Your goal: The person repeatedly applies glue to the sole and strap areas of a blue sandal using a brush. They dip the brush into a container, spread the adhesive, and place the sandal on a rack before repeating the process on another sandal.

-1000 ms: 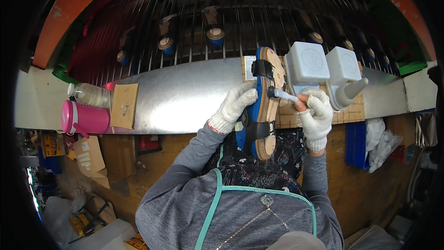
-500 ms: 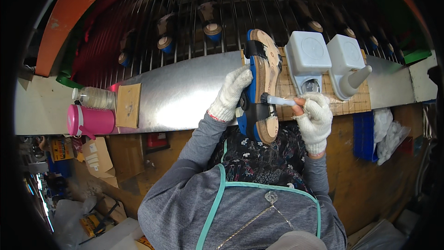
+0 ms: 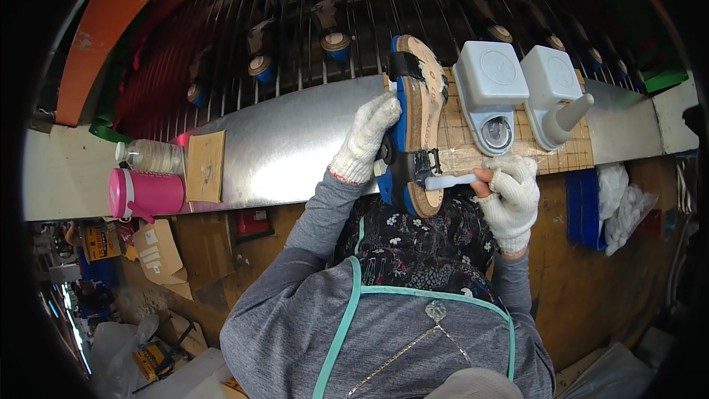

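My left hand (image 3: pixel 368 133), in a white knitted glove, is closed on the left side of a sandal upper on a blue last (image 3: pixel 424 114). The sandal is held sole side up, with a tan bottom, cork-coloured edges and dark straps folded over it. In the bare thumb and fingertips of my gloved right hand (image 3: pixel 511 203) is a brush (image 3: pixel 454 181) with a white handle. The bristles touch the sandal near its lower end. Just beyond my right hand stands a white dispenser bottle (image 3: pixel 493 77) with a round cup (image 3: pixel 495 133) at its foot.
A second white dispenser (image 3: pixel 550 77) with a conical spout stands to the right on a taped board (image 3: pixel 580 155). To the left are a pink jug (image 3: pixel 148 193), a clear bottle (image 3: pixel 153 156) and cardboard (image 3: pixel 205 166). Beyond the metal ledge (image 3: pixel 273 140), several sandals rest on a bar rack (image 3: pixel 354 0).
The brush has moved down the sandal from its middle toward the near end. The sandal has shifted slightly upward in view, and my right hand slightly to the right.
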Tool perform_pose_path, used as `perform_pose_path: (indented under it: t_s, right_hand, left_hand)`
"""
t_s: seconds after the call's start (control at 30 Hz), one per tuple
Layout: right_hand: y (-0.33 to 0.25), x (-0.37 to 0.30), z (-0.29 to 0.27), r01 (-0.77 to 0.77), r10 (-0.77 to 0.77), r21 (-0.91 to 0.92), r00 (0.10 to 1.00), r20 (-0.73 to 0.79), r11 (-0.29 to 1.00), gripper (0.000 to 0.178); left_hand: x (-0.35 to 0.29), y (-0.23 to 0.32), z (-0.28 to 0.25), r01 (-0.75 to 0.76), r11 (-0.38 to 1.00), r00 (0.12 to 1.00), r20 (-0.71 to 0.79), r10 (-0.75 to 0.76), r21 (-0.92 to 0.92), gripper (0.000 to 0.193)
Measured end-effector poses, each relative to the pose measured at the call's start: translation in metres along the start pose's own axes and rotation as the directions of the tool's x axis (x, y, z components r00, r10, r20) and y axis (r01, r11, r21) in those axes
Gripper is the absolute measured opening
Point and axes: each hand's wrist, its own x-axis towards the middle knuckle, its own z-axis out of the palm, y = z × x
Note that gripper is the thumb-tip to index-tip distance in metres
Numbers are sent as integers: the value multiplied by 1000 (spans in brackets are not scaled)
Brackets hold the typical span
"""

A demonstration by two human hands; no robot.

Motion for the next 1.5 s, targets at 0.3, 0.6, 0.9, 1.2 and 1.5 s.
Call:
perform_pose_path:
  t_s: [0.3,0.6,0.9,1.2,1.5]
  right_hand:
    - [4,8,4,-61,61,-3,995,-84,998,19]
    - [0,9,0,-113,115,38,992,-47,993,17]
    - [-8,15,-5,-1,-1,-119,1000,-15,993,19]
    - [5,25,-8,-98,74,165,986,150,981,19]
    - [4,15,-2,-86,78,107,994,74,991,18]
  left_hand:
    - [-6,1,10,5,999,998,61,-8,50,76]
    - [-7,-3,3,19,999,997,71,-22,37,76]
    - [-8,0,1,-3,998,998,60,-1,64,75]
    - [-9,-4,3,-14,999,997,72,11,38,74]
    - [-8,5,4,-25,1000,999,37,25,6,69]
